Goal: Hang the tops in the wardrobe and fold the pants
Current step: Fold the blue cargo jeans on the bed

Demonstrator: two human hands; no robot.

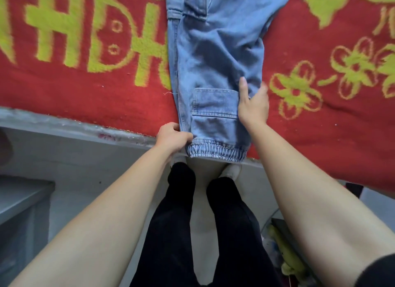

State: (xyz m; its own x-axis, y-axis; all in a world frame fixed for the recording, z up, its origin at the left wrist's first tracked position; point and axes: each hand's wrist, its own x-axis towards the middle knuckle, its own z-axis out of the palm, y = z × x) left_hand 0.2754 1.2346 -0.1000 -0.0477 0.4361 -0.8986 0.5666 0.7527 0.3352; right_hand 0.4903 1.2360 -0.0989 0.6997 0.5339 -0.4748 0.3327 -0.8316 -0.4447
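Bed covered w/ a red woven blanket, yellow-green lettering & flower pattern. On it lie the light-blue denim cargo pants, lengthwise, waist end running out of the top of the view, one leg on top of the other. All places below are relative to the pants.

Btm end of the pants: gathered elastic cuff, hanging just past the blanket's near edge & over the grey bed-frame ledge. Just above the cuff: a stitched patch pocket on the upper leg.

Left hand: at the pants' left edge, just above the cuff. Fingers curled, gripping the denim edge, thumb on top of the fabric.

Right hand: at the pants' right edge, beside the pocket. Lies flat, palm down, fingers straight & spread, holds nothing. Thumb on the denim; the other fingers reach over the edge toward the blanket, tips a bit blurred.

Below the cuff: the person's legs in black trousers & pale shoes on a light floor, toes just under the cuff. Lower left of the pants: a grey box-like unit. Lower right: some yellow-green stuff, can't tell what.
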